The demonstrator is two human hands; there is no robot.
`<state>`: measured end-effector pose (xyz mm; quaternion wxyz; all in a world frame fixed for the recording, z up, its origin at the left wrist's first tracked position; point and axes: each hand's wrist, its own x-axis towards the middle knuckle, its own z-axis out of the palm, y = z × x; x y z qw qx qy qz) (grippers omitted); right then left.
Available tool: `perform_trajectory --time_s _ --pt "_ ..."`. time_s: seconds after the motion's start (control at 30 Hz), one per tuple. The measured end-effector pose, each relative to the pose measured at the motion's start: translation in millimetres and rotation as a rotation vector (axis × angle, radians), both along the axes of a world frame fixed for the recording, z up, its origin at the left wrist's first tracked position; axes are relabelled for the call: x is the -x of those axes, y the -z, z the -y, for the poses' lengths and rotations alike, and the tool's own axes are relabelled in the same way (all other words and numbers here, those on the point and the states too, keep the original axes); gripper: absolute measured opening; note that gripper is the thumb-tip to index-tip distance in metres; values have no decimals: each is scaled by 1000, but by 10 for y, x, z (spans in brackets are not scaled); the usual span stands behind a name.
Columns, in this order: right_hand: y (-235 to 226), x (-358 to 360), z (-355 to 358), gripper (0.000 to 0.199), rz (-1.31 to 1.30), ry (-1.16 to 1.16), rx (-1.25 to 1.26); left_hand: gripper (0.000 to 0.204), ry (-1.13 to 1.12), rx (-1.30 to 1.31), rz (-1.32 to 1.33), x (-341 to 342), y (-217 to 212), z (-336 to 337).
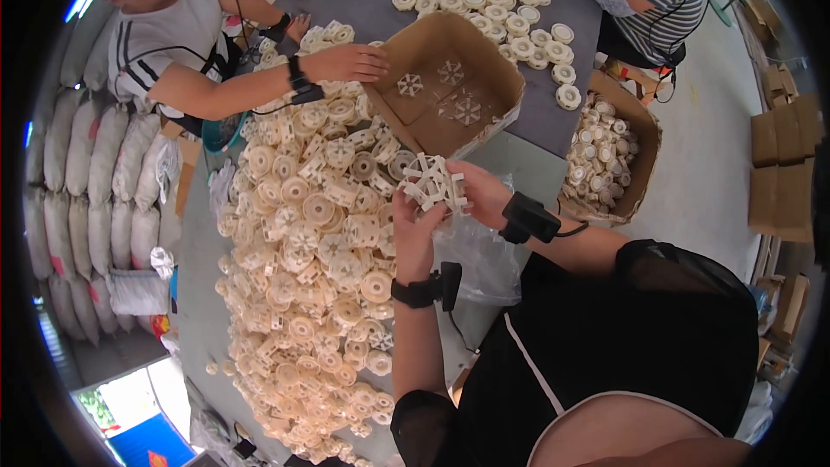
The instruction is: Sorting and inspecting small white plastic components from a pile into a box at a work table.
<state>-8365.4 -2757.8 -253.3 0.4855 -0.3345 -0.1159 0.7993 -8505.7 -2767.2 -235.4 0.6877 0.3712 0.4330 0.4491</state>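
Both my hands hold a stack of cream plastic spoked parts (pixel 432 183) above the table edge. My left hand (pixel 412 233) grips the stack from below and the left. My right hand (pixel 481 193) closes on it from the right. Each wrist wears a black band with a small device. A large heap of cream plastic wheels and spoked pieces (pixel 311 259) covers the grey table to my left. An open cardboard box (pixel 497 78) with three spoked parts inside lies just beyond my hands.
Across the table a person's hand (pixel 346 60) reaches toward the box. Another person sits at the far right by rows of round cream parts (pixel 501 9). A second box of parts (pixel 609 160) stands on the floor. White sacks (pixel 95 182) line the left. A clear plastic bag (pixel 480 255) hangs below my hands.
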Motion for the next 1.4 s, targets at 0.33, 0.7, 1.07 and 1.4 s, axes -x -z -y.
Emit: perform_trajectory --time_s 0.33,0.7,1.07,1.4 --pt "28 -330 -420 31 -57 140 74 49 -22 76 74 -445 -44 -478" --pt "246 -515 -555 27 -223 100 116 51 -93 29 -84 -695 1 -522" --pt "209 -604 -671 33 -322 139 140 49 -153 15 -164 -878 -2 -650" --pt "32 -655 -1023 34 -475 205 41 40 -269 54 44 -1059 -89 -1047"
